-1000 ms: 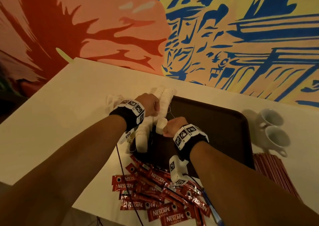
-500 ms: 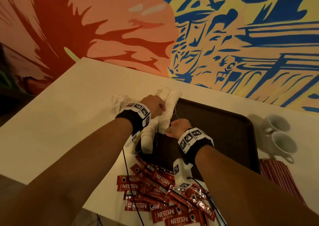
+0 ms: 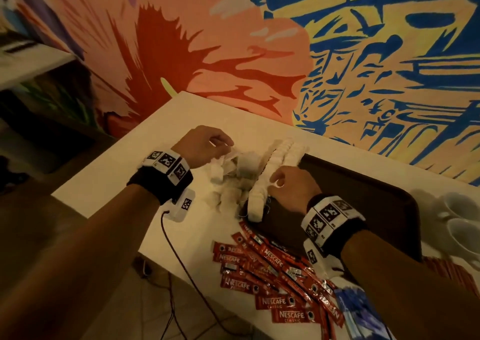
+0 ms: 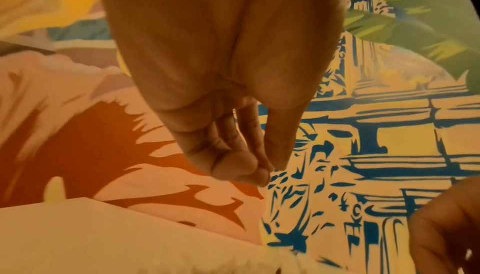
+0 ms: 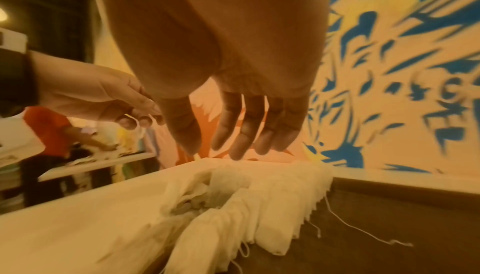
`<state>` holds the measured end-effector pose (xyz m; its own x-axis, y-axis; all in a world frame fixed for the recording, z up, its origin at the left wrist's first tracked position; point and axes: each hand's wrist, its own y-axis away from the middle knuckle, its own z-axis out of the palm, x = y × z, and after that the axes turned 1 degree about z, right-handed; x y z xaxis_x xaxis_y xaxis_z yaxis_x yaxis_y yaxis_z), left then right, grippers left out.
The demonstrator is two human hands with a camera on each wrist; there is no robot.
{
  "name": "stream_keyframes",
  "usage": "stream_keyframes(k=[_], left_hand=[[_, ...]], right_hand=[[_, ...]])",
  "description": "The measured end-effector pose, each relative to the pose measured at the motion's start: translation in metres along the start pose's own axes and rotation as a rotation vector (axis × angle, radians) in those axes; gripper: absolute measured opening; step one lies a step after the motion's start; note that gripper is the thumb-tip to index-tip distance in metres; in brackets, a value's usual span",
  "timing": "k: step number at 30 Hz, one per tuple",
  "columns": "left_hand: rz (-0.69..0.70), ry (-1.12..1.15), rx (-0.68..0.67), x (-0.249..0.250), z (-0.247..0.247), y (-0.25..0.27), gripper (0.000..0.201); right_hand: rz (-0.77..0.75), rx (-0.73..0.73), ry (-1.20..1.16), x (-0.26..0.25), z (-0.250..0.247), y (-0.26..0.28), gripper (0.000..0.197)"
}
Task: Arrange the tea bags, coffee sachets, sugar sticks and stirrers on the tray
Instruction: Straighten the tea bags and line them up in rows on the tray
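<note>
We see white tea bags [image 3: 270, 173] rowed along the brown tray's [image 3: 363, 183] left edge, red coffee sachets [image 3: 272, 269] heaped just before it.

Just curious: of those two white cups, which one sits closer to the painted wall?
The upper cup, beside the tray's far right corner; the other cup lies nearer the person.

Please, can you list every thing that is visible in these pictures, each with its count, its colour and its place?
tea bags: many, white, rows along the tray's left edge, loose heap on table beside it
tray: one, dark brown, on table
coffee sachets: many, red, heaped on table at tray's near corner
cups: two, white, right of tray
table: one, white
left hand: pinching a string over the loose heap
right hand: fingers extended at the rows
</note>
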<state>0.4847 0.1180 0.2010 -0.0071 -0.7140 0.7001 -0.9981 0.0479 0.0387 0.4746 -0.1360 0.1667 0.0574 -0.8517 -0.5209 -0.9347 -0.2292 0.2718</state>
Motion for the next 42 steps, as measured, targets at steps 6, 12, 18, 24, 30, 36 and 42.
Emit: stream_keyframes(k=[6,12,18,24,30,36,42], left_hand=[[-0.204,-0.192,-0.145,-0.063,0.011,0.045,0.017],[-0.332,-0.307,-0.268,-0.097,0.051,0.05,0.043],[-0.34,-0.405,-0.273,-0.099,0.071,0.036,0.059],[-0.267,-0.429,-0.283,-0.093,0.079,0.029,0.025],[-0.312,-0.378,-0.256,-0.106,0.079,0.029,0.023],[-0.365,-0.131,-0.177,-0.119,0.065,0.027,0.029],[-0.288,-0.056,-0.12,-0.112,0.056,0.01,0.069]], right_hand=[[-0.194,-0.075,0.492,-0.033,0.037,0.004,0.043],[-0.256,-0.19,0.634,-0.045,0.073,-0.026,0.063],[-0.163,-0.22,0.704,-0.048,0.092,-0.047,0.075],[-0.147,-0.184,0.751,-0.051,0.105,-0.056,0.089],[-0.12,-0.184,0.704,-0.049,0.11,-0.061,0.084],[-0.165,-0.185,0.678,-0.051,0.112,-0.062,0.082],[-0.22,-0.167,0.583,-0.053,0.111,-0.061,0.061]])
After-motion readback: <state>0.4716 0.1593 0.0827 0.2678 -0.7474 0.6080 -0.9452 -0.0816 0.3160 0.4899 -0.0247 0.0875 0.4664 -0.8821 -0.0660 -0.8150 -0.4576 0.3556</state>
